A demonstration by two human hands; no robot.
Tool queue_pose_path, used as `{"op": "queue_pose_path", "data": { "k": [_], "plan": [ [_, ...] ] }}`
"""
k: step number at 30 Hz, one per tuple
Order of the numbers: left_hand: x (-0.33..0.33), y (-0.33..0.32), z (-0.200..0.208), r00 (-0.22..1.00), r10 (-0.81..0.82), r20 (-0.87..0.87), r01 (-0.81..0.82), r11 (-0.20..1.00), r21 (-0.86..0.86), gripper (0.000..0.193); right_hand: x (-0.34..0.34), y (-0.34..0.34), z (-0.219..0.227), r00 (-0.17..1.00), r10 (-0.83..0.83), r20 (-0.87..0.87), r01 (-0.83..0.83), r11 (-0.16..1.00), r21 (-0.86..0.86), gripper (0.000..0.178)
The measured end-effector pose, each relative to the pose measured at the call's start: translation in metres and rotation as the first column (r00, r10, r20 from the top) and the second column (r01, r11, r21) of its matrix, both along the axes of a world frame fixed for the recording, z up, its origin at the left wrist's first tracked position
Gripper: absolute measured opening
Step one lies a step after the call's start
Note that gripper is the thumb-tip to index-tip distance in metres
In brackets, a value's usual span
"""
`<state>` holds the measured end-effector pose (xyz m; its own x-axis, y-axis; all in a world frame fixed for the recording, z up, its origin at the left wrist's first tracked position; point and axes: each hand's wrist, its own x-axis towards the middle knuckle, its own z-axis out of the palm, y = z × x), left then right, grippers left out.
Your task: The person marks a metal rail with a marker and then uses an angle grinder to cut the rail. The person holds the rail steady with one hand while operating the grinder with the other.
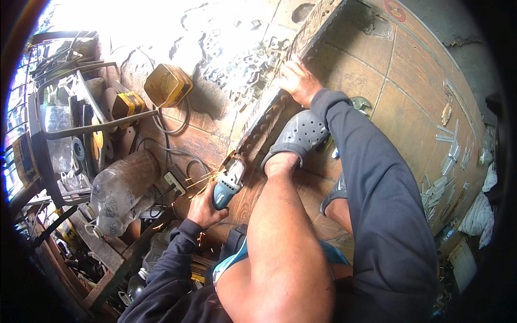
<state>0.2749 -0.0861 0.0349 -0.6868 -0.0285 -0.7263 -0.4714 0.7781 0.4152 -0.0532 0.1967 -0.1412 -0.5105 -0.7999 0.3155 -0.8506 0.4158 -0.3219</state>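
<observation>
A long, rough metal bar point(260, 119) slants across worn tiles point(371, 59), your right hand point(300, 82) clamped on it; your left hand point(207, 211) grips the rounded teal grinder point(228, 186), sparking at the bar's near end. Your perforated clog point(299, 132) crowds the bar; leftward is a faceted yellow tub point(180, 96).

One angle grinder point(228, 186) filled the left hand point(206, 211); one long bar point(262, 119) ran under the right hand point(300, 81). Left of the grinder grip lay one large clear jug point(123, 188); right of it stood two grey clogs point(299, 132).
</observation>
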Motion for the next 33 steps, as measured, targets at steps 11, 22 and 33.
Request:
{"op": "queue_pose_path", "data": {
  "k": [11, 22, 33],
  "plan": [
    [0.0044, 0.0011, -0.0045, 1.000, 0.022, -0.009, -0.022, 1.000, 0.021, 0.085, 0.0004, 0.0020, -0.0016, 0.999, 0.012, 0.032, -0.012, 1.000, 0.004, 0.029],
    [0.0039, 0.0005, -0.0016, 1.000, 0.012, -0.024, -0.012, 1.000, 0.022, 0.085, -0.0001, 0.0024, -0.0013, 0.999, 0.004, 0.033, -0.007, 0.995, 0.096, 0.029],
    [-0.0001, 0.0012, -0.0014, 1.000, 0.012, -0.008, -0.012, 1.000, 0.029, 0.087, -0.0001, 0.0012, -0.0012, 0.999, -0.003, 0.032, -0.001, 0.994, 0.105, 0.030]
  ]
}}
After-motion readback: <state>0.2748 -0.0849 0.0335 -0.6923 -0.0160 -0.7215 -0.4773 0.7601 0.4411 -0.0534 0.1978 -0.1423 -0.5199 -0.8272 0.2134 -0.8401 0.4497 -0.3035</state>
